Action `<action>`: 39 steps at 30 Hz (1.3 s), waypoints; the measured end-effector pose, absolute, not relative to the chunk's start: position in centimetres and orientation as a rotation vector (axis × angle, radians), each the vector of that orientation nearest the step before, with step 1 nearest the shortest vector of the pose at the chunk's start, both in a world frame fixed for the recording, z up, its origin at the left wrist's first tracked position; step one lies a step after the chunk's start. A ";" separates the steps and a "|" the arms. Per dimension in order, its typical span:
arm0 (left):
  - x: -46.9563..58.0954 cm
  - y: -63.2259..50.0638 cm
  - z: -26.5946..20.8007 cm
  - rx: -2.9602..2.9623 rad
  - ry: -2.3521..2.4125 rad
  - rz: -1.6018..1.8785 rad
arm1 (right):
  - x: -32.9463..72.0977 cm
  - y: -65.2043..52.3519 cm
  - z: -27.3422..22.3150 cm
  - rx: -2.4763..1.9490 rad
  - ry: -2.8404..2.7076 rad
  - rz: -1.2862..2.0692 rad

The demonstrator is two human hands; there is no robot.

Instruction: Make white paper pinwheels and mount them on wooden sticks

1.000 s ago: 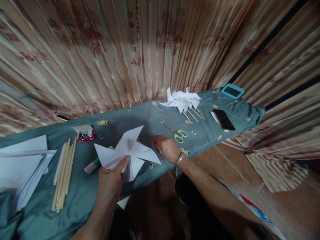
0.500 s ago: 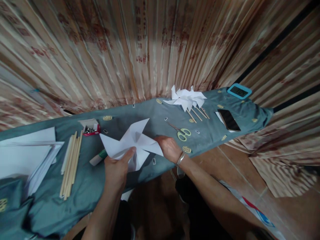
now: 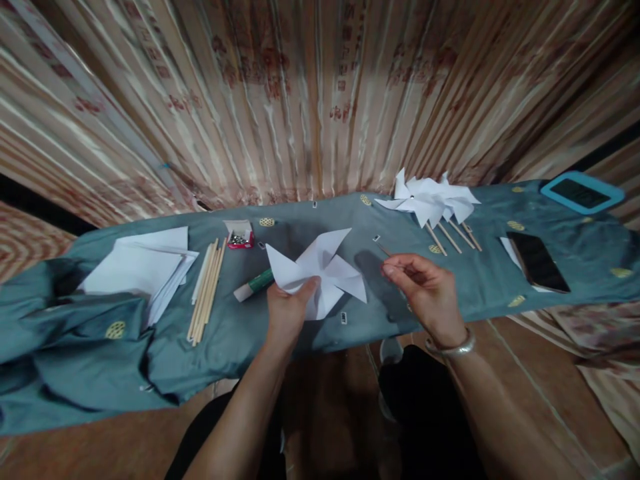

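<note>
A white paper pinwheel (image 3: 325, 270) with folded blades is in my left hand (image 3: 293, 307), its thumb pressed near the centre and the other fingers hidden beneath. To its right, my right hand (image 3: 423, 287) is closed, thumb and fingers together at the scissors (image 3: 383, 249). Only a thin stretch of their blades shows; the hand covers the handles. Partly under the pinwheel's left side lies a green and white tube (image 3: 253, 285), like a glue stick.
Wooden sticks (image 3: 206, 293), a red box (image 3: 240, 235) of small metal pins and white paper sheets (image 3: 140, 263) lie left on the teal cloth (image 3: 300, 340). Finished pinwheels (image 3: 435, 197) with sticks, a phone (image 3: 537, 261) and a blue-framed timer (image 3: 583, 192) are on the right.
My right hand has let go of the pinwheel and moved right to the scissors. My left hand still holds the pinwheel. The view has shifted left.
</note>
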State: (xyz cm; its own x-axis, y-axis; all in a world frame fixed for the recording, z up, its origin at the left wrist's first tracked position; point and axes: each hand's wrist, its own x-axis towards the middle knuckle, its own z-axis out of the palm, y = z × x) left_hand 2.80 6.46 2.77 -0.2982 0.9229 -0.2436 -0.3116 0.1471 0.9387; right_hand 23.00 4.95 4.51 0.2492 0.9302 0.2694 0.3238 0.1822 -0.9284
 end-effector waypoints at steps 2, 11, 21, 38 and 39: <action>2.9 6.4 2.8 0.675 1.312 1.405 | 22.3 4.0 5.8 -1.331 -1.267 0.712; 3.2 6.5 2.6 0.762 1.353 1.389 | 18.8 1.7 5.9 -1.308 -1.600 0.669; 3.4 6.1 3.1 0.865 1.382 1.351 | 17.5 1.5 5.7 -1.181 -1.954 0.191; 3.6 5.9 3.0 0.829 1.319 1.363 | 16.7 1.9 5.4 -1.210 -1.923 0.259; 3.6 5.9 3.0 0.825 1.314 1.365 | 16.7 2.0 5.3 -1.208 -1.934 0.235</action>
State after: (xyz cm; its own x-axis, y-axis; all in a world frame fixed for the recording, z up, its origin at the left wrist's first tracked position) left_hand 3.60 5.94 2.98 -0.2402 0.9557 -0.1703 -0.2065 0.1211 0.9709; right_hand 16.74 1.97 5.29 -0.1995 0.8152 0.5438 0.6616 0.5214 -0.5389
